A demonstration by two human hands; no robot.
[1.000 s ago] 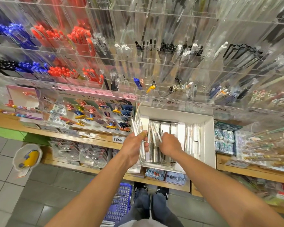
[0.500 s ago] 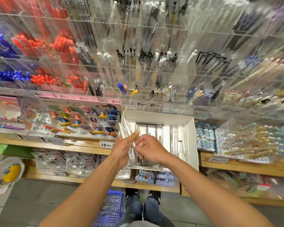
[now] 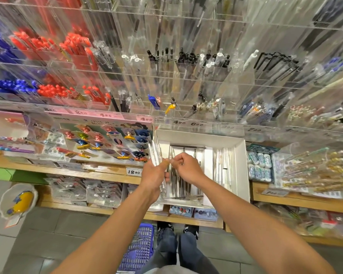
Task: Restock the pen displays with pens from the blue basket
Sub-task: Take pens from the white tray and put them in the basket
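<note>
The person stands close against the wooden shelf [image 3: 107, 175], whose front edge runs across the view just beyond both forearms. On that shelf sits a white cardboard tray [image 3: 240, 165], its near edge at the shelf's front edge and its far wall under the lower lip of the clear acrylic pen display [image 3: 186, 76]. Both hands hover over the tray's left half, so the open room lies to the right, above the tray's right compartment, and below, between the shelf edge and the floor.

The left hand [image 3: 152, 175] is clenched round a bundle of clear-wrapped pens [image 3: 155, 153], which stand nearly upright with their tops fanning past the tray's left wall and their lower ends sticking out under the palm. The right hand [image 3: 186, 168] is touching the left, with thumb and forefinger pinched on one pen of that bundle, near its upper part; the other fingers are curled in.

More pens [image 3: 184, 182] lie lengthwise in the tray's middle compartment, beneath the hands.

The blue basket [image 3: 141, 252] rests on the tiled floor, just left of the person's legs [image 3: 166, 252], below the shelf's lower board, with packaged pens inside it.
</note>
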